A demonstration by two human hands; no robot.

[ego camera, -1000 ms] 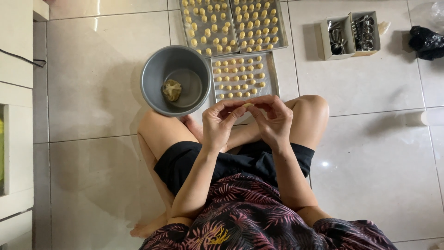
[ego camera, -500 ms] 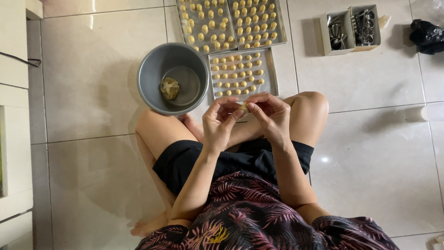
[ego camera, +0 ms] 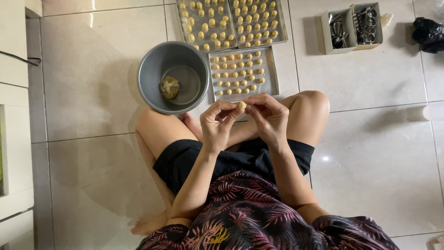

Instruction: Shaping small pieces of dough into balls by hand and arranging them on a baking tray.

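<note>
Ahead of our hands (ego camera: 243,118) the round grey metal bowl (ego camera: 155,69) and three rectangular metal baking trays (ego camera: 270,69) blocked the way; pale tiled floor (ego camera: 88,69) lay open left and right.

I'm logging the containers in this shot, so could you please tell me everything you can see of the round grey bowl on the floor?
The grey bowl is round and deep, with a smooth, matt, metal-looking wall and a flat bottom. It stands upright on the pale tiled floor, just ahead of the person's left knee. Inside, one small yellowish lump of dough sits left of centre; the rest is bare. Its right rim meets or overlaps the corner of the nearest baking tray. Neither hand touches it.
</note>
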